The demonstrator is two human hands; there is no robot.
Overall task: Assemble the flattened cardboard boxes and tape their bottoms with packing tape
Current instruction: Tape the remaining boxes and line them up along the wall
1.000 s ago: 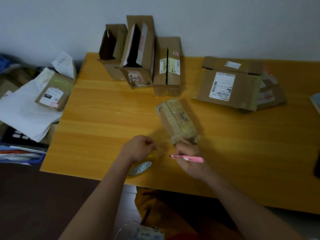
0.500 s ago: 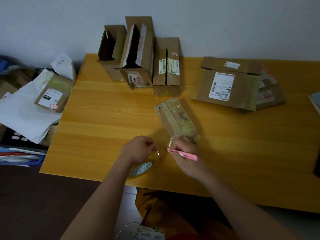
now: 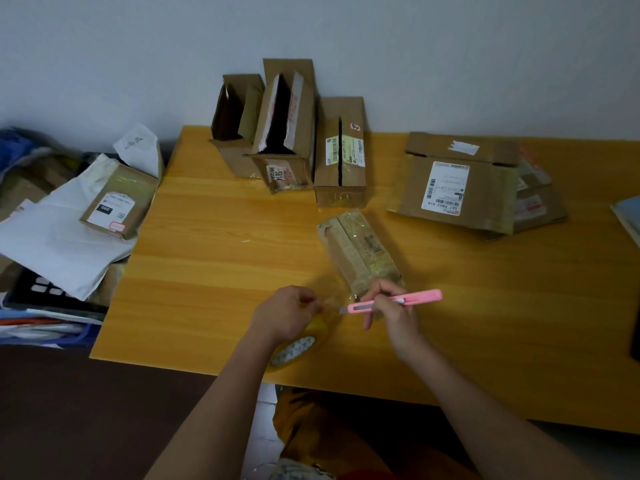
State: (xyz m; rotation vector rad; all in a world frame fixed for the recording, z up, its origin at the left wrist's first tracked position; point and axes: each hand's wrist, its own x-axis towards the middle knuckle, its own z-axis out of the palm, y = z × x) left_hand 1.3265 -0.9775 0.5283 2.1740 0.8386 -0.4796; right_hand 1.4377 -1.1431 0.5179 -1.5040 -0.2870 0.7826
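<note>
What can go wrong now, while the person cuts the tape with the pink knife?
The pink utility knife in the right hand points its blade toward the left hand, which pinches the clear tape strip; a slip may cut the fingers. The tape roll sits near the table edge and might drop.

Tape roll (image 3: pixel 294 346) at lower centre half hidden under the left hand (image 3: pixel 284 315). Clear strip toward the pink cutter (image 3: pixel 394 301) too faint to trace. Dark object (image 3: pixel 635 341) and book (image 3: pixel 628 216) cut off at right edge. Labels on flattened boxes (image 3: pixel 453 183) too small to read.
</note>
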